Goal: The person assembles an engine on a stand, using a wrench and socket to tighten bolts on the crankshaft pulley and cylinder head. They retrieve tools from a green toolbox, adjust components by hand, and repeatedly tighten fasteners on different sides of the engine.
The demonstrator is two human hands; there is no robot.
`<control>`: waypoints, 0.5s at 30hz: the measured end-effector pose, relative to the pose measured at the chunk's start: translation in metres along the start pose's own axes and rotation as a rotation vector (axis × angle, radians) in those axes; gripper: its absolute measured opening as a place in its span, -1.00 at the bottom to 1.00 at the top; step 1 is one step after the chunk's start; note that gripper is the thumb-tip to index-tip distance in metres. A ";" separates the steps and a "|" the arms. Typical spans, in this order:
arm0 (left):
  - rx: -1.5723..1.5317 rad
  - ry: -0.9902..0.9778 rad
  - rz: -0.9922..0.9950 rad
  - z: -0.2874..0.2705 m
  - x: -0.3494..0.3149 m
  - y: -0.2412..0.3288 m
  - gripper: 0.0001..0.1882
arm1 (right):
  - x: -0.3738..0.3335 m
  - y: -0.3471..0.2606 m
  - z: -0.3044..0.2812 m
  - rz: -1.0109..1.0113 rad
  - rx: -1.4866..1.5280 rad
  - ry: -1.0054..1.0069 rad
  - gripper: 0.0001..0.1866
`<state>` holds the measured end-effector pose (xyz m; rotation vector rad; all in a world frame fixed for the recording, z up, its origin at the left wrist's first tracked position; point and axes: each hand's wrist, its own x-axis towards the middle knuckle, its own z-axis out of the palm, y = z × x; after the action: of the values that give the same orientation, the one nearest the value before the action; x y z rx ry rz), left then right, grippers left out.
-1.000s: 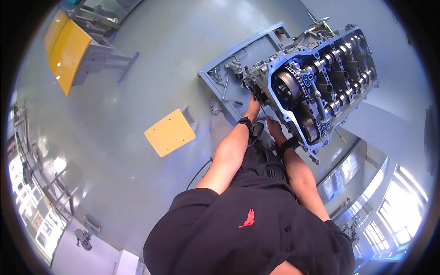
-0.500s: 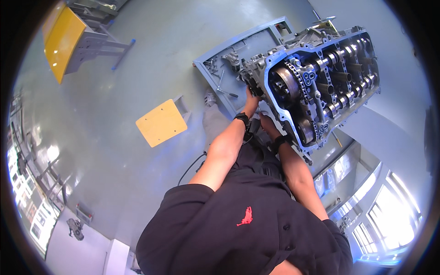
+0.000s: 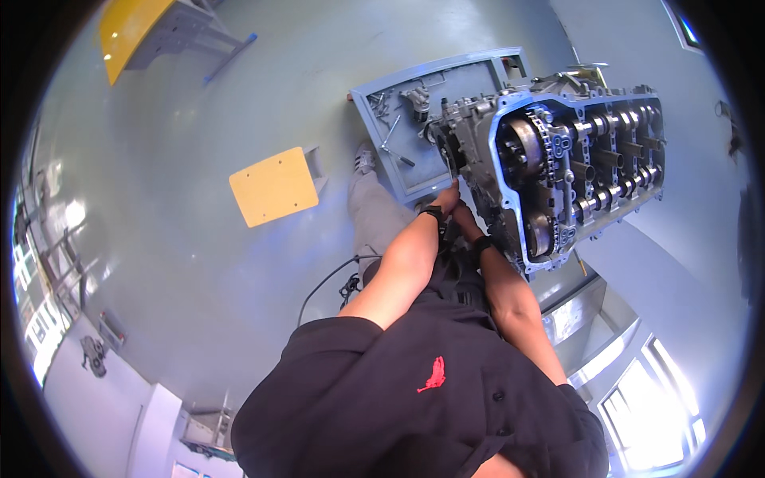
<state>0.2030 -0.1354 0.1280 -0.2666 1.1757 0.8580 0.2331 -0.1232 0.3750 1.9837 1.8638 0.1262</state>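
Observation:
The engine (image 3: 550,171) stands to the right, its valve cover off so that camshafts, sprockets and a timing chain show. At its front end is a dark round pulley (image 3: 446,150). My left hand (image 3: 449,196) is closed just below this pulley, and a slim, shiny metal tool (image 3: 452,169) rises from it toward the engine; its exact kind is too small to make out. Close beside it, my right hand (image 3: 464,215) sits low against the engine's near corner. Its fingers are mostly hidden, so its grip does not show.
Behind the engine a blue-grey metal tray (image 3: 380,143) holds a ratchet handle (image 3: 396,150), small loose parts (image 3: 379,103) and a metal component (image 3: 417,102). A yellow-topped stool (image 3: 275,187) stands to the left, a yellow desk (image 3: 131,32) farther off. A black cable (image 3: 315,291) hangs by my leg.
My left hand has come down from the pulley area toward my right hand, and the slim metal tool now shows above it. The whole view has shifted slightly.

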 end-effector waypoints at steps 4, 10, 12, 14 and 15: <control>0.068 0.047 0.038 0.000 0.008 -0.002 -0.26 | -0.007 -0.001 -0.006 0.302 -0.087 0.472 -0.58; 0.262 0.156 0.036 0.010 -0.024 0.017 -0.28 | -0.011 0.007 -0.013 0.801 -0.151 1.233 -0.70; 0.195 0.185 0.000 0.012 -0.037 0.023 -0.30 | -0.015 0.008 -0.020 0.968 -0.165 1.472 -0.73; 0.188 0.155 -0.042 0.014 -0.043 0.025 -0.32 | -0.020 0.007 -0.025 1.134 -0.170 1.710 -0.76; 0.195 0.192 -0.041 0.014 -0.044 0.024 -0.34 | -0.022 0.008 -0.028 1.223 -0.173 1.812 -0.77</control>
<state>0.1907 -0.1308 0.1786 -0.2155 1.4183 0.6864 0.2292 -0.1384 0.4083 2.5587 0.4255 2.9115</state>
